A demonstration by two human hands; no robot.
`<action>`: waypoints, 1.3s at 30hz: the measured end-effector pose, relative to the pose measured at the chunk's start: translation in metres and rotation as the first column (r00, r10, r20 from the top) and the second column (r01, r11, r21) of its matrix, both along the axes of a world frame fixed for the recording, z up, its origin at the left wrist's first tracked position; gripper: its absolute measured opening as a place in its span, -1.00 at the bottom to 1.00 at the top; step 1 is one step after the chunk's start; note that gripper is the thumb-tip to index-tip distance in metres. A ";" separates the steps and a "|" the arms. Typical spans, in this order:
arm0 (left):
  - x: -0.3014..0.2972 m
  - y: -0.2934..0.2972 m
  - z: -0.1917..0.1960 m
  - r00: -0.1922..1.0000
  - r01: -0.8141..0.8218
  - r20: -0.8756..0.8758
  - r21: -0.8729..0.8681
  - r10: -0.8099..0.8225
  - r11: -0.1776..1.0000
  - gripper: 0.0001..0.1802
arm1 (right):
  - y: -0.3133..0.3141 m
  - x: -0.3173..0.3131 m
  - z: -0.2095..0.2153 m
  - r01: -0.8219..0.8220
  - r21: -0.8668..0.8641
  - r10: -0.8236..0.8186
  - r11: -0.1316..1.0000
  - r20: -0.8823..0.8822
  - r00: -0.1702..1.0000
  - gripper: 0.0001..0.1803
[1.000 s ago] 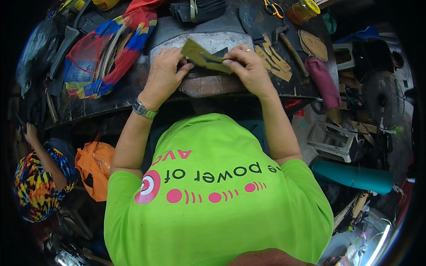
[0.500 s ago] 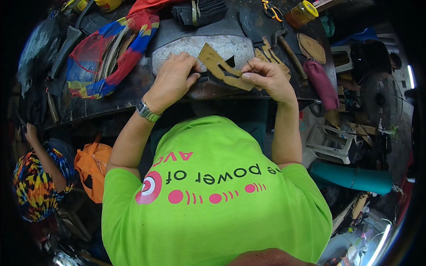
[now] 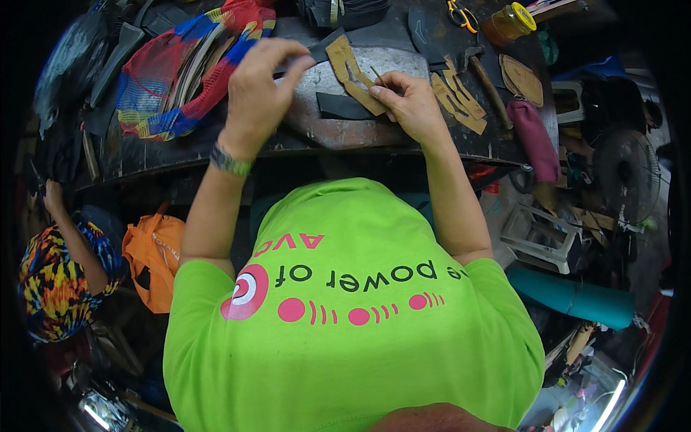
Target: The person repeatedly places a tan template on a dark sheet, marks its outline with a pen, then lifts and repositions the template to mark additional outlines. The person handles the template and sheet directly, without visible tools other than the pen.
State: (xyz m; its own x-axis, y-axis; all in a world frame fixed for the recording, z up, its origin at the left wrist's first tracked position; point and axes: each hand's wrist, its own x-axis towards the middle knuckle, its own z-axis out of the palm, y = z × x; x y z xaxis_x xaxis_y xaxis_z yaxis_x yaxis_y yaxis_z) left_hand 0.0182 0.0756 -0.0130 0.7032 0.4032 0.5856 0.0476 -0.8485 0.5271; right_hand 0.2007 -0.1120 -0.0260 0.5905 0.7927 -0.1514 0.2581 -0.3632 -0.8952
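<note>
My right hand (image 3: 409,104) pinches the lower end of a tan, slotted template (image 3: 340,57) at the slab. A thin pointed stick (image 3: 376,74) pokes up from the same fingers; its kind is unclear. Beneath the template, a black flat piece (image 3: 342,106) lies on the worn grey slab (image 3: 317,85). My left hand (image 3: 260,90) is raised at the slab's left side, thumb and fingers apart. Right by its fingertips is a dark strip (image 3: 325,46), partly covered by the hand; the fingers do not visibly close on it.
Right of the slab lie more tan templates (image 3: 459,101), a hammer (image 3: 489,90) and a maroon roll (image 3: 533,140). Orange-handled scissors (image 3: 463,16) and a jar (image 3: 508,24) stand behind. A colourful mesh bag (image 3: 162,79) sits left. Another person's arm (image 3: 75,230) shows at far left.
My left hand has let go of the black piece and lifted up and left. The template has turned more upright in my right hand. The dark strip now shows by my left fingertips.
</note>
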 end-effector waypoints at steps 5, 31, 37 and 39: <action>-0.019 -0.054 -0.016 0.978 0.107 -0.185 0.046 -0.097 0.993 -0.82 | -0.007 0.000 0.000 0.023 0.124 0.005 0.992 -0.222 0.975 -0.81; -0.011 -0.036 -0.010 0.983 0.027 -0.169 -0.217 -0.065 0.976 -0.73 | -0.006 0.038 0.016 -0.465 -0.007 0.434 0.885 0.372 0.821 -0.73; -0.013 -0.030 -0.011 0.961 0.083 -0.250 -0.144 -0.117 0.986 -0.75 | -0.011 0.036 0.014 -0.416 -0.040 0.411 0.909 0.269 0.871 -0.74; -0.012 -0.032 -0.012 0.961 0.070 -0.255 -0.144 -0.105 0.987 -0.76 | -0.016 0.031 0.010 -0.373 -0.010 0.359 0.928 0.294 0.886 -0.74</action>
State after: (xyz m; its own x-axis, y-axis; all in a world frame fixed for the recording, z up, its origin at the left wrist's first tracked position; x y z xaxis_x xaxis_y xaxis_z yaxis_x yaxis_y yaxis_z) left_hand 0.0061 0.0433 -0.0250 0.8604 0.3943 0.3230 0.1267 -0.7792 0.6138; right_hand 0.2314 -0.1276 -0.0158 0.2696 0.9627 0.0211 0.6116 -0.1542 -0.7760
